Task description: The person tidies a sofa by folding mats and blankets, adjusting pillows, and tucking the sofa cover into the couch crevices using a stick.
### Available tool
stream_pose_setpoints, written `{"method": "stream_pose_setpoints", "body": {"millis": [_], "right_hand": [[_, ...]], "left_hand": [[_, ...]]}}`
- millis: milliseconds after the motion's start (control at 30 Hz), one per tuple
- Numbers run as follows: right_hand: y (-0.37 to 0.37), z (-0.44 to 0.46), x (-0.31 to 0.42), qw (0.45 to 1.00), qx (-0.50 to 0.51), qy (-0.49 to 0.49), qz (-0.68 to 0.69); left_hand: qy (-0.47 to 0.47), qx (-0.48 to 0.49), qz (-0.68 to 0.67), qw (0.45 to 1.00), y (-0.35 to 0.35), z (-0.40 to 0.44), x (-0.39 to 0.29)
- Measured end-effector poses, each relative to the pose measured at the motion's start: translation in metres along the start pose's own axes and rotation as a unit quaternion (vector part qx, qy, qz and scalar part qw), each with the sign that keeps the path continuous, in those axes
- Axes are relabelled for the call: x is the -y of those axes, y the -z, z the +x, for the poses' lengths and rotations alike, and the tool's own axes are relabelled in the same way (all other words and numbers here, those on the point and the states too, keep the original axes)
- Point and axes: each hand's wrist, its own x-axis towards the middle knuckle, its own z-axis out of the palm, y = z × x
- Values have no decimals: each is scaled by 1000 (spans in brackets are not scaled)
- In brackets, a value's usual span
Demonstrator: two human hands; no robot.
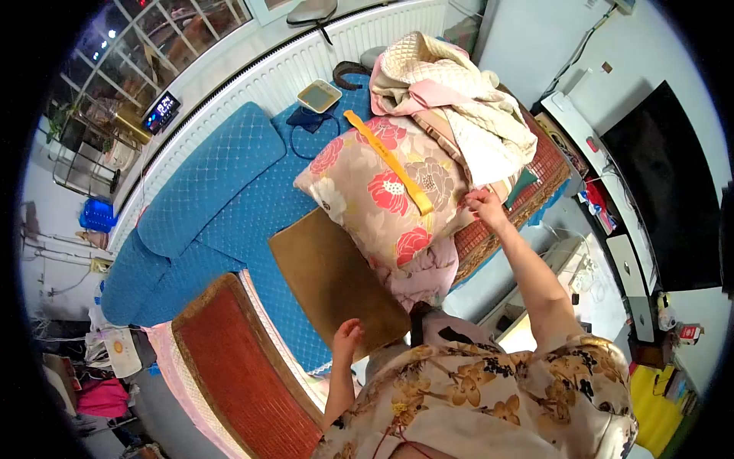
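A pillow with large red and pink flowers (359, 195) lies on the blue sofa, and a yellow strap or strip with small dark lettering (390, 164) runs across its top. Behind and to the right is a heaped cream quilted cover (489, 115) with pink edging. My right hand (483, 203) is at the pillow's right edge, just below the cover's lower tip; its fingers are closed, and which fabric they pinch is hidden. Loosely curled and holding nothing visible, my left hand (349, 334) hovers over a brown flat panel or cushion (329, 268). Pale pink fabric (424, 275) shows beneath the pillow.
A blue bolster (214, 176) lies along the sofa near the radiator (252, 84). A blood pressure monitor (319, 96) with cable sits behind the pillow. At lower left is a red woven mat (245, 367). A television (665, 183) stands right.
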Motion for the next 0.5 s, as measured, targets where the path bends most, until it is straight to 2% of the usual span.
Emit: {"method": "stream_pose_setpoints", "body": {"millis": [33, 100, 167, 233, 333, 433, 467, 500], "right_hand": [[-9, -5, 23, 998, 31, -6, -50], [-35, 8, 18, 975, 12, 128, -182], [-68, -2, 58, 965, 10, 107, -238], [-99, -13, 92, 970, 26, 83, -228], [-141, 3, 82, 932, -9, 126, -339], [-162, 21, 58, 910, -41, 112, -397], [-162, 32, 52, 931, -14, 59, -361], [-161, 37, 53, 935, -26, 47, -349]], "left_hand": [[-2, 2, 22, 1000, -5, 2, -7], [6, 25, 62, 998, -7, 9, -12], [-10, 66, 60, 996, -3, 21, 0], [1, 70, 100, 993, -6, 29, -4], [-7, 87, 96, 992, -12, 46, -10], [-40, 86, 81, 992, -17, 51, -17], [-52, 78, 80, 992, -19, 48, -22], [-53, 74, 71, 993, -20, 46, -22]]}}
